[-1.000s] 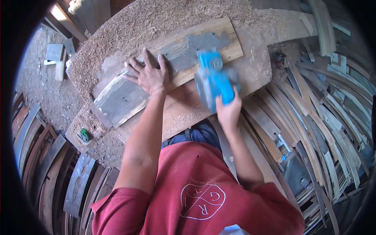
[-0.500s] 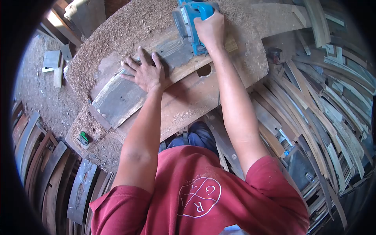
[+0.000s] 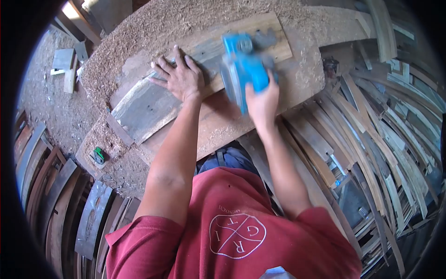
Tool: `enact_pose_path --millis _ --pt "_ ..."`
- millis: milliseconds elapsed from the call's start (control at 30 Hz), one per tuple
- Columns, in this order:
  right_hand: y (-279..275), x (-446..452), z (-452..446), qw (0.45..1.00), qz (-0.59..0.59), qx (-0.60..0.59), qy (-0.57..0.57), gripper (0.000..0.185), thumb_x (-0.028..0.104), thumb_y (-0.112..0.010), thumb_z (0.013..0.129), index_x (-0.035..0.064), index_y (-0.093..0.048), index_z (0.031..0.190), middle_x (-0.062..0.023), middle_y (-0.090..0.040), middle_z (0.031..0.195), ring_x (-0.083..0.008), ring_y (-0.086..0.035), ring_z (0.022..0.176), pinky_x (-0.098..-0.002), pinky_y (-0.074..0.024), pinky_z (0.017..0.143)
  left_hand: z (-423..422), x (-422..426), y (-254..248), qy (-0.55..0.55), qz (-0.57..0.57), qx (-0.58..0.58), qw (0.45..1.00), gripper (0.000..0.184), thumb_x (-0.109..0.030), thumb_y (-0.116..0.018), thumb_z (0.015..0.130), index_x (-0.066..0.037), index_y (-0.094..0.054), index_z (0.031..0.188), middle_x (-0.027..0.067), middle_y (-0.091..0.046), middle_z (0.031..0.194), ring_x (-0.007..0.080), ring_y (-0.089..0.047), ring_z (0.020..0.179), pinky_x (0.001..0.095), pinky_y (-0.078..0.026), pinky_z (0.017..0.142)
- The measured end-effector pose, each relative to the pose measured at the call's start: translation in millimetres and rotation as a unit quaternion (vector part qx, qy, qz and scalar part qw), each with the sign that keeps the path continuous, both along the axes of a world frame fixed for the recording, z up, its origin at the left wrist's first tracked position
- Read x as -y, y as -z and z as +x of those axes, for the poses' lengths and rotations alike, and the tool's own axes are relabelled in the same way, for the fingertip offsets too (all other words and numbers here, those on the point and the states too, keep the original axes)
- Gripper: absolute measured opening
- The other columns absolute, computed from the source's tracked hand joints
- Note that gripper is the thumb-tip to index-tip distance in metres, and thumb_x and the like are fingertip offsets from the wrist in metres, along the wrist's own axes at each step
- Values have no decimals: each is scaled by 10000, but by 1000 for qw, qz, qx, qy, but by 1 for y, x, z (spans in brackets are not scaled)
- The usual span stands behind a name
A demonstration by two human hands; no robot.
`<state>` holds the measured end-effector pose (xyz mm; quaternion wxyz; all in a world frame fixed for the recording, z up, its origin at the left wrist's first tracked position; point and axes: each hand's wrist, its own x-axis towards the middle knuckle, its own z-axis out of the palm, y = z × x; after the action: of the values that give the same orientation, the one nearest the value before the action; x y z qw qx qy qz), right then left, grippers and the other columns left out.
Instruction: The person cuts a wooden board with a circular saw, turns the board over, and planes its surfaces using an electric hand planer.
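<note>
A blue electric planer [image 3: 253,69], blurred by motion, is in the grip of my right hand [image 3: 263,104]. It stands over the right half of a long wooden board [image 3: 148,111], near the edge closer to me. Grey, weathered wood covers much of the board's face, while its right end is pale. My left hand [image 3: 179,79] lies on the board with its fingers spread, left of the planer. Under the board is a wooden worktop [image 3: 223,132], and shavings hide much of its far side.
Wood shavings [image 3: 134,37] are heaped behind the board. A green-and-black tool, perhaps a tape measure [image 3: 98,156], lies at the worktop's lower left. Several curved planks [image 3: 371,139] are stacked to the right, and more planks [image 3: 93,218] stand at the lower left.
My right hand has drawn the planer back toward me and slightly right, uncovering the board's pale right end. My left hand stays spread on the board.
</note>
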<state>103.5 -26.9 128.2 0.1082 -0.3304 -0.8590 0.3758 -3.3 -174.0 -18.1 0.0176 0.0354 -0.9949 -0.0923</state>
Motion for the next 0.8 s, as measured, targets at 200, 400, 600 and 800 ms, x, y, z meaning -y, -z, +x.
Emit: enact_pose_path --millis 200,400,600,800 --pt "27 -47 -153 996 84 18 17 265 163 -732 817 -6 -761 1019 -287 -759 910 -477 -752 903 -520 -592 783 -7 -3 3 -14 29 -18 999 515 -483 -420 1105 -403 -454 1613 188 -348 1705 446 -169 1633 718 -21 1284" --pt "3 -9 -45 997 -70 -2 -41 343 36 -692 870 -9 -722 1208 -225 -780 1014 -354 -762 907 -450 -589 854 -3 52 -2 9 135 -40 990 568 -518 -378 1121 -411 -351 1679 157 -176 1798 345 -97 1675 557 21 1335" --pt "-2 56 89 997 -66 40 9 503 42 -699 856 -47 -644 1349 -261 -756 1136 -369 -753 1100 -464 -556 988 23 212 3 -106 -31 -8 994 685 -648 -365 1096 -407 -234 1723 305 -127 1768 450 -44 1663 564 26 1331" --pt "12 29 -53 999 19 -26 -37 400 97 -706 858 -31 -685 1236 -309 -749 1038 -486 -738 1004 -520 -585 857 25 212 5 -66 -9 -40 997 724 -669 -485 1046 -393 -328 1697 340 -203 1726 493 -140 1633 581 -61 1330"
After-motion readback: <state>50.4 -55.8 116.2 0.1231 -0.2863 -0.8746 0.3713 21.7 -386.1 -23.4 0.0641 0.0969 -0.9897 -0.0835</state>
